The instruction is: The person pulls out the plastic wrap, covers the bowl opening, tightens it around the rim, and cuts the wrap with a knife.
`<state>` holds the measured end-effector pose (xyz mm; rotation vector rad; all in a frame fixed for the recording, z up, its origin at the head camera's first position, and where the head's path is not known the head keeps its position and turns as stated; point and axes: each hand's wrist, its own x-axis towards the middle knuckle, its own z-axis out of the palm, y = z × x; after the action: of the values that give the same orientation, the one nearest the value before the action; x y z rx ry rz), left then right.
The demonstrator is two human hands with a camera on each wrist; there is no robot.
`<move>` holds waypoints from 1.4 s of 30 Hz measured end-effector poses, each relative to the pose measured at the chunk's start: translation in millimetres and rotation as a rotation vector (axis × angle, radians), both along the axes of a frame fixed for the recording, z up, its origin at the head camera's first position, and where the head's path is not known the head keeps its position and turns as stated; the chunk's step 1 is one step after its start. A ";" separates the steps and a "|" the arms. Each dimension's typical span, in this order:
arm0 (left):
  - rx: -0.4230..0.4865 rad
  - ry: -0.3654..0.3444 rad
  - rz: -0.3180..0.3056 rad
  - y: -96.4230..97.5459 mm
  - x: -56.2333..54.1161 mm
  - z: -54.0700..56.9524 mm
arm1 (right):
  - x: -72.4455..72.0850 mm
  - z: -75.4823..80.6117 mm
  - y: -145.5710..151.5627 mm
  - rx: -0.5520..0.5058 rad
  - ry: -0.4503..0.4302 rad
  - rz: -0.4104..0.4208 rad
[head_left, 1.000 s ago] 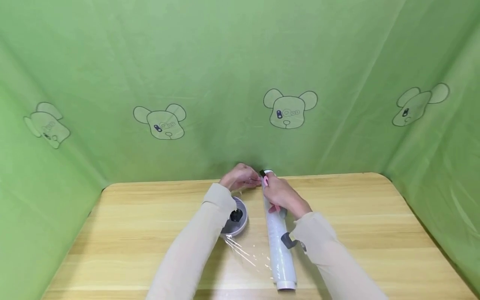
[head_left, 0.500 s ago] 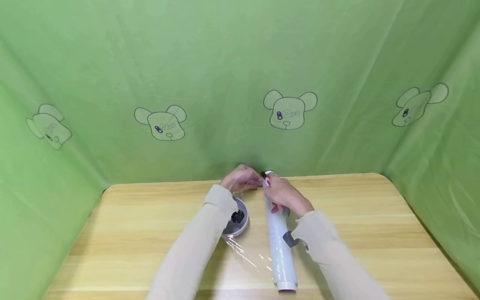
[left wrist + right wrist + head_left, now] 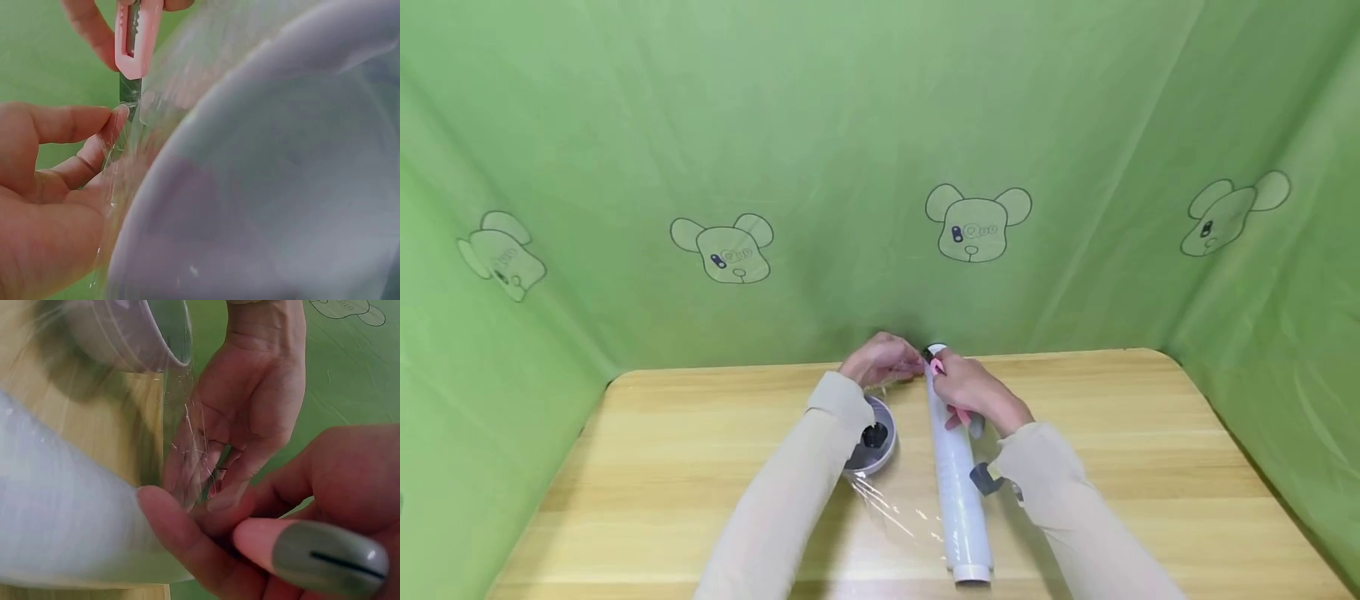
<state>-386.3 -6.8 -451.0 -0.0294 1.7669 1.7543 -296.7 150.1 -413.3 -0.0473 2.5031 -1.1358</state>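
Observation:
At the table's far edge my left hand [image 3: 886, 360] pinches the edge of clear cling film [image 3: 111, 203], thumb against fingertips. My right hand [image 3: 976, 388] grips a pink and grey utility knife [image 3: 145, 39]. Its blade [image 3: 130, 89] is out and meets the film right at the left thumb tip. Under the right hand lies a long white roll of cling film [image 3: 957, 492], with film drawn from it leftward over a pale round bowl [image 3: 889, 448]. The left sleeve hides part of the bowl. In the right wrist view the knife's grey end [image 3: 331, 557] sticks out of the right hand.
A light wood table [image 3: 700, 467] carries everything. Its far edge meets a green curtain [image 3: 850, 150] printed with bear heads, and green cloth also stands at both sides. Creased film [image 3: 880, 507] stretches between bowl and roll.
My right hand and the knife have shifted slightly right and toward me along the roll. The left hand keeps its pinch on the film, nearly still.

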 end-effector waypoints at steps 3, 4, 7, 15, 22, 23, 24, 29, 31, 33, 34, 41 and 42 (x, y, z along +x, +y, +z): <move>0.007 0.011 -0.013 0.8 0.5 -2.8 | 1.1 -1.9 2.0 0.004 -0.001 -0.002; 0.009 0.017 -0.015 1.0 0.3 -3.5 | 2.0 -1.7 2.9 0.002 -0.005 -0.005; -0.006 0.045 -0.022 0.5 -0.6 -4.5 | 5.1 0.9 5.2 0.000 -0.020 0.002; 0.011 0.052 -0.023 -0.4 1.0 -1.0 | -0.9 8.3 8.1 -0.018 -0.028 0.028; -0.009 0.066 -0.036 1.6 2.0 2.0 | -12.0 5.2 8.2 -0.017 -0.052 0.034; -0.009 0.067 -0.036 1.5 1.7 1.9 | -12.6 4.4 8.5 -0.011 -0.050 0.033; -0.009 0.068 -0.038 1.3 1.4 1.8 | -12.7 4.1 8.6 -0.009 -0.049 0.033; -0.018 0.085 -0.047 1.5 -0.6 1.3 | -10.6 4.9 11.1 0.000 -0.040 0.048; -0.022 0.093 -0.046 1.7 -0.7 1.4 | -7.8 6.8 13.0 -0.007 -0.039 0.054; -0.022 0.095 -0.047 1.8 -0.6 1.9 | -4.7 8.8 15.4 -0.013 -0.045 0.052; -0.021 0.094 -0.049 1.9 -0.4 2.2 | -3.6 9.7 16.9 -0.012 -0.047 0.050; -0.026 0.096 -0.051 2.6 1.9 4.3 | -6.5 11.6 22.5 -0.004 -0.031 0.086; -0.025 0.093 -0.050 2.6 2.6 4.5 | -8.3 11.0 22.6 -0.001 -0.024 0.094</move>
<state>-383.6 -4.2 -446.4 0.0863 1.8402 1.7227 -305.0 172.7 -402.3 -0.1497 2.4521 -1.0929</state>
